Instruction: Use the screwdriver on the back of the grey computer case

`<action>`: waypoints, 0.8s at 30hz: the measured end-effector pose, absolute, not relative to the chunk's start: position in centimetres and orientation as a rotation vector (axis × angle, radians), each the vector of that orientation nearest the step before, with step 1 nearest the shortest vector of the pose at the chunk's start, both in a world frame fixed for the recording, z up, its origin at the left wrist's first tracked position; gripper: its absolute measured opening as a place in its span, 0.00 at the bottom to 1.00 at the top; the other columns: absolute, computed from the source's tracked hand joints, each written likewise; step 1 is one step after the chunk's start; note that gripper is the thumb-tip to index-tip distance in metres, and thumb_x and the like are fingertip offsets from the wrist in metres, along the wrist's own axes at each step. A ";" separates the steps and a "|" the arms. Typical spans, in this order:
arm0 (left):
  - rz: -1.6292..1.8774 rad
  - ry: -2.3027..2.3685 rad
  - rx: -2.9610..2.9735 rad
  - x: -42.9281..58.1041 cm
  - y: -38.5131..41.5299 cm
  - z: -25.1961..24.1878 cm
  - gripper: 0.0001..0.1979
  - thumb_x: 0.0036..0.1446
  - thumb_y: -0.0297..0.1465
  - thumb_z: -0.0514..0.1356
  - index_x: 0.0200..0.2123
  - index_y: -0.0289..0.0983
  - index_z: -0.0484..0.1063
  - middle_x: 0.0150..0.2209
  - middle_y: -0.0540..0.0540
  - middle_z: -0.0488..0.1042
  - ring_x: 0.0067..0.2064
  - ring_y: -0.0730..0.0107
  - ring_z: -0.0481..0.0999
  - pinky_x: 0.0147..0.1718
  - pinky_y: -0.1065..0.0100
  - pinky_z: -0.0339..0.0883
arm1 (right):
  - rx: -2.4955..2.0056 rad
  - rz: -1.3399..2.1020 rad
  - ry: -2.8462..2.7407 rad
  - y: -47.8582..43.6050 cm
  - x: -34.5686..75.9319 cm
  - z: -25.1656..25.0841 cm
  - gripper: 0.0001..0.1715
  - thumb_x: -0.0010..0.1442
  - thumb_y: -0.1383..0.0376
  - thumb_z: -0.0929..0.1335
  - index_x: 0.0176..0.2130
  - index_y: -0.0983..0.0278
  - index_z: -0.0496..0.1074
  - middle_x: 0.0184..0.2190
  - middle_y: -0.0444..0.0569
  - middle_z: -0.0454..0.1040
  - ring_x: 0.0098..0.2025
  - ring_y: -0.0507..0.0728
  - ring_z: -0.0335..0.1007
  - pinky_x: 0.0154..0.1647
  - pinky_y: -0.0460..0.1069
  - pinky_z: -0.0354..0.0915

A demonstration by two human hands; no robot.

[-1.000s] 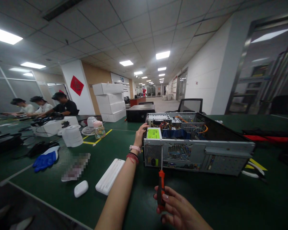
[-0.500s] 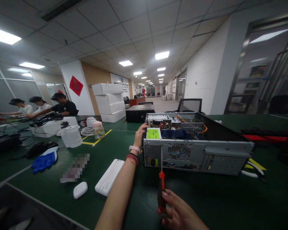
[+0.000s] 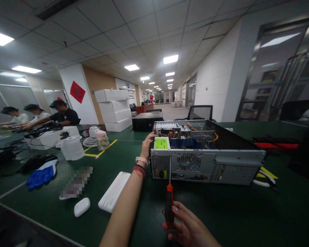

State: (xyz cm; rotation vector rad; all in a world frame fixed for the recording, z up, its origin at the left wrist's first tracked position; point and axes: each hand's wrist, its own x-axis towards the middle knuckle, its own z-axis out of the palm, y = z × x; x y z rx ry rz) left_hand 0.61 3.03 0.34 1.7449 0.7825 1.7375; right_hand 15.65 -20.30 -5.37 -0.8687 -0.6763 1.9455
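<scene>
Label (image 3: 161,143) lettering unreadable; right fingers (image 3: 180,214) clamp screwdriver (image 3: 169,203); left fingers (image 3: 149,136) touch computer case (image 3: 208,161), grip unclear.

Desk (image 3: 234,216): computer case (image 3: 208,168) set back from near edge, power supply (image 3: 161,143) in its left end. Left of case: power bank (image 3: 113,192); then earbud case (image 3: 81,207), nearer near edge; glove (image 3: 41,177) farther left. Toward far edge: box stack (image 3: 117,111), second case (image 3: 148,122) to its right. Chair (image 3: 201,112) behind far edge.
</scene>
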 end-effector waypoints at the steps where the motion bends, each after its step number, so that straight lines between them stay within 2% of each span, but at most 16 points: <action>1: 1.737 0.785 1.742 0.6 3.0 0.4 0.16 0.50 0.29 0.48 0.35 0.34 0.74 0.52 0.43 0.71 0.57 0.59 0.66 0.58 0.62 0.53 | -0.852 1.953 -0.683 -20.3 15.7 -5.4 0.21 0.48 0.56 0.72 0.38 0.61 0.63 0.32 0.43 0.72 0.31 0.54 0.73 0.30 0.46 0.63; 7: 1.716 0.792 1.756 0.5 3.2 0.3 0.16 0.51 0.29 0.48 0.36 0.35 0.74 0.53 0.43 0.70 0.58 0.60 0.64 0.58 0.62 0.53 | -0.822 1.973 -0.693 -20.2 15.6 -5.5 0.19 0.50 0.55 0.70 0.39 0.61 0.65 0.36 0.45 0.73 0.30 0.53 0.72 0.29 0.47 0.62; 20: 1.712 0.788 1.795 0.2 3.4 0.1 0.16 0.52 0.31 0.48 0.36 0.34 0.74 0.53 0.42 0.70 0.57 0.59 0.66 0.59 0.60 0.52 | -0.785 2.025 -0.685 -20.0 15.6 -5.0 0.17 0.51 0.59 0.68 0.40 0.61 0.63 0.34 0.46 0.74 0.27 0.53 0.72 0.27 0.47 0.62; 24: 1.730 0.807 1.823 0.1 3.3 0.1 0.15 0.52 0.30 0.49 0.36 0.35 0.74 0.53 0.42 0.70 0.56 0.60 0.66 0.59 0.60 0.52 | -0.794 2.075 -0.628 -19.8 15.7 -5.0 0.13 0.52 0.61 0.67 0.38 0.62 0.63 0.31 0.45 0.74 0.22 0.50 0.69 0.22 0.44 0.60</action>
